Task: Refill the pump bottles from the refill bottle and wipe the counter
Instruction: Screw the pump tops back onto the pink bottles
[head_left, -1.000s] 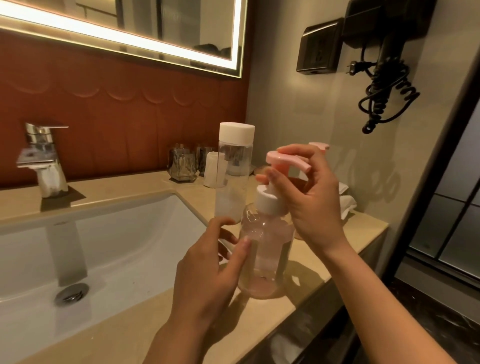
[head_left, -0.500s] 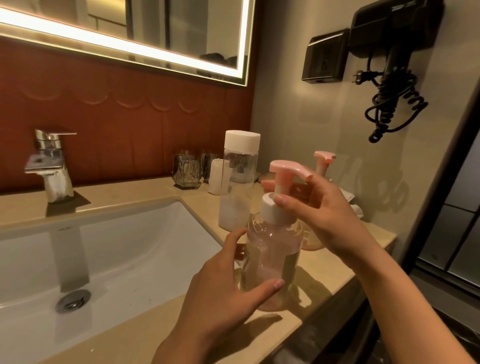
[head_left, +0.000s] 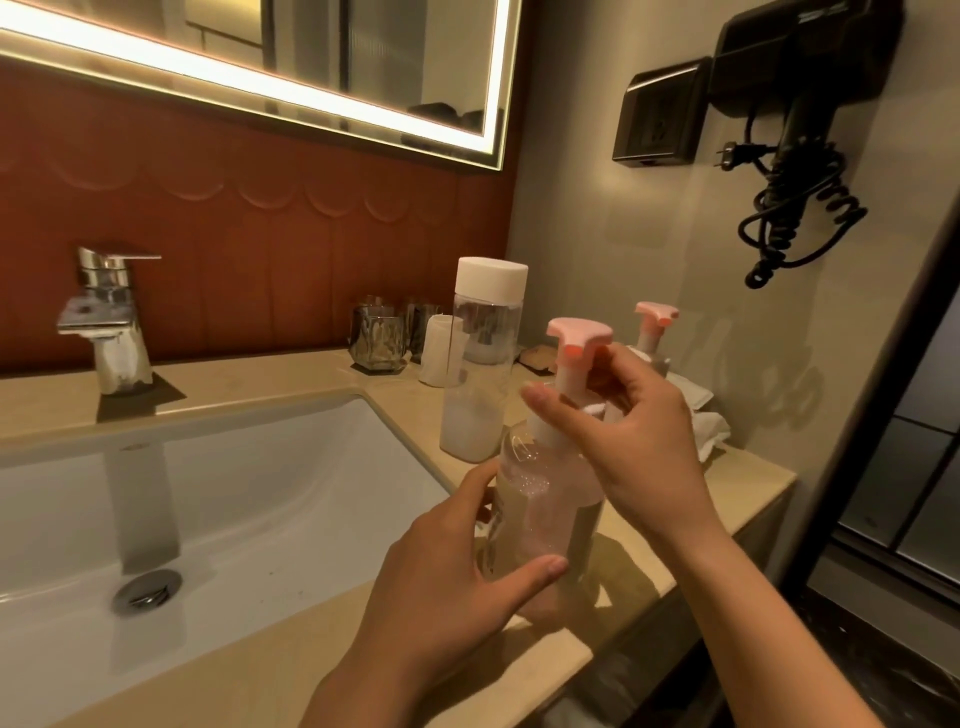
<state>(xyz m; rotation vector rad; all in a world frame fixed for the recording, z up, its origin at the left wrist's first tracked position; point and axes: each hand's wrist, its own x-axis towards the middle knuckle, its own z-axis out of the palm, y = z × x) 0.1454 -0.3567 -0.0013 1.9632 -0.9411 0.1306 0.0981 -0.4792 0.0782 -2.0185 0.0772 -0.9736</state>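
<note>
A white sink (head_left: 260, 493) is set in a beige counter (head_left: 234, 384), a chrome faucet (head_left: 111, 322) behind it. Above the sink, a mirror (head_left: 363, 52) edged with glowing light hangs on a red scalloped wall (head_left: 234, 234). Right of the sink, a black hair dryer (head_left: 800, 88) and covered socket (head_left: 657, 119) hang on a cream wall (head_left: 597, 208).

readable text: none | labels, brands, numbers: none legible | view: head, dim and blurred
</note>
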